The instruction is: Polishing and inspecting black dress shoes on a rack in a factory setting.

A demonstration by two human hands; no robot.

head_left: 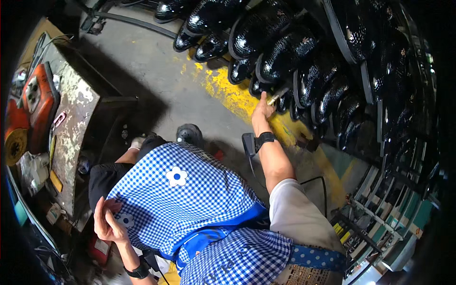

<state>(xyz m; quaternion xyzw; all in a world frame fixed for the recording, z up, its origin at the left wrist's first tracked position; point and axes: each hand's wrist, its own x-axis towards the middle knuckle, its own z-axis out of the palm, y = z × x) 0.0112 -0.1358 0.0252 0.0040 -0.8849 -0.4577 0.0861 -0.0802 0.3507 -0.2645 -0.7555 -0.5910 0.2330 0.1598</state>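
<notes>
My right hand is stretched out to the lowest row of glossy black shoes on a rack. Its index finger points at a shoe toe, close to it or touching. The other fingers are curled, and a short pale stick-like thing juts out beside them; its kind is too small to make out. Over my lap, my left hand is raised with bent fingers and thumb apart, holding nothing. It is nearest to the blue-and-white checked apron with white flowers.
A worn workbench at the left carries an orange-red machine with a yellow wheel. Shoe racks curve round the far and right sides. Yellow floor paint runs beneath the shoes. A black cable hangs near my right arm.
</notes>
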